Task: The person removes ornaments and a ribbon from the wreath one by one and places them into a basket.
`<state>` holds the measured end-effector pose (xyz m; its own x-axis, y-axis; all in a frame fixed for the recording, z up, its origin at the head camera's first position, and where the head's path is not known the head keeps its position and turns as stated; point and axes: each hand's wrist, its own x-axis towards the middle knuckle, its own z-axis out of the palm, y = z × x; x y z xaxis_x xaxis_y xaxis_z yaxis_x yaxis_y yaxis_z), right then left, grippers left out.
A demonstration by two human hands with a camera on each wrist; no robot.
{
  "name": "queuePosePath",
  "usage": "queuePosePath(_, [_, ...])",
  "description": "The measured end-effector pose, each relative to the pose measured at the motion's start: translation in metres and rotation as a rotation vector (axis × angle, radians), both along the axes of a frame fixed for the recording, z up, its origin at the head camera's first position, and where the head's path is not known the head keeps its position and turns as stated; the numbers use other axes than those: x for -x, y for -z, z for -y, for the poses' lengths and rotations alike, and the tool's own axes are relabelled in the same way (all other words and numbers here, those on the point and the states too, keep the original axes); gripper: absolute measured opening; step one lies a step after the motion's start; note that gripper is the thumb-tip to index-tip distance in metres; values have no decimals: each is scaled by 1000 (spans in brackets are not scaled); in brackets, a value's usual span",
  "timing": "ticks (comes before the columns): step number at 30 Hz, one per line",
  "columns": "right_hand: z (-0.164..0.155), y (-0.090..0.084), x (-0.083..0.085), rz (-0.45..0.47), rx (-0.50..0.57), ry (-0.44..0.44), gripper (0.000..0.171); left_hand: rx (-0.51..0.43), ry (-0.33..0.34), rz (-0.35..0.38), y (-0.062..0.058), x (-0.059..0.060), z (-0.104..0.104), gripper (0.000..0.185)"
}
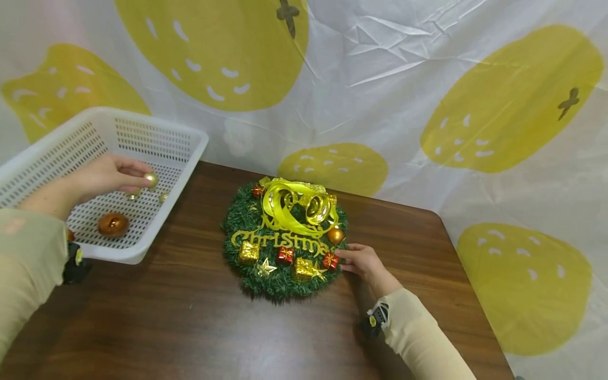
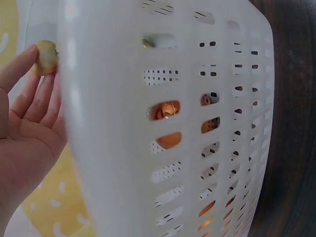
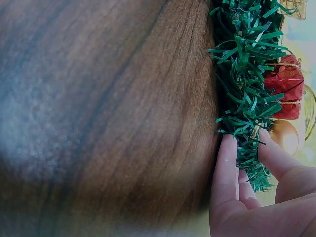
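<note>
The left hand (image 1: pixel 102 177) reaches over the white basket (image 1: pixel 157 126), which sits at about ten o'clock from the wreath, and pinches a small gold ball (image 1: pixel 151 180) between thumb and fingertips. The ball hangs above the basket's perforated floor; being round, it has no long axis that shows. From the left wrist view the same gold ball (image 2: pixel 45 57) sits at the fingertips (image 2: pixel 27 61), outside the blurred basket wall (image 2: pixel 113 148).

In the basket lie a larger copper ball (image 1: pixel 113 224) near the front wall and two small gold balls (image 1: pixel 133 196) just under the hand.

The right hand (image 1: pixel 363 261) grasps the rim of the Christmas wreath (image 1: pixel 280 282) at about four o'clock, thumb on top of the green needles and fingers against its outer edge, as the right wrist view shows with the fingertips (image 3: pixel 228 163) touching the needles. The wreath (image 3: pixel 244 98) lies flat on the dark wooden worktop (image 1: pixel 190 316), its gold "Christmas" lettering (image 1: pixel 277 241) running from nine to three o'clock, reading upright toward the person, with a yellow ribbon bow (image 1: pixel 299 206) above it at twelve o'clock.
</note>
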<state>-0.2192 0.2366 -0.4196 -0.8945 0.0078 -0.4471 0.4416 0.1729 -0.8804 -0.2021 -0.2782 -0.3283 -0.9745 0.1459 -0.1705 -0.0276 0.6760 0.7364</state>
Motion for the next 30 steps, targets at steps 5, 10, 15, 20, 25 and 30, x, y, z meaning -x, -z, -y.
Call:
queuePosePath(5, [0, 0, 1, 2, 3, -4, 64, -3, 13, 11, 3, 1, 3, 59])
queuePosePath(10, [1, -1, 1, -3, 9, -6, 64, 9, 18, 7, 4, 2, 5, 52])
queuePosePath(15, [0, 1, 1, 1, 12, -6, 64, 25, 17, -2, 2, 0, 1, 58])
queuePosePath(20, [0, 0, 1, 2, 15, -5, 63, 2, 29, -14, -5, -1, -6, 63])
queuePosePath(25, [0, -1, 0, 1, 6, -8, 62, -27, 46, -30, -12, 1, -19, 64])
queuePosePath(30, [0, -2, -1, -13, -7, -25, 63, -103, 61, -34, -15, 5, -36, 63])
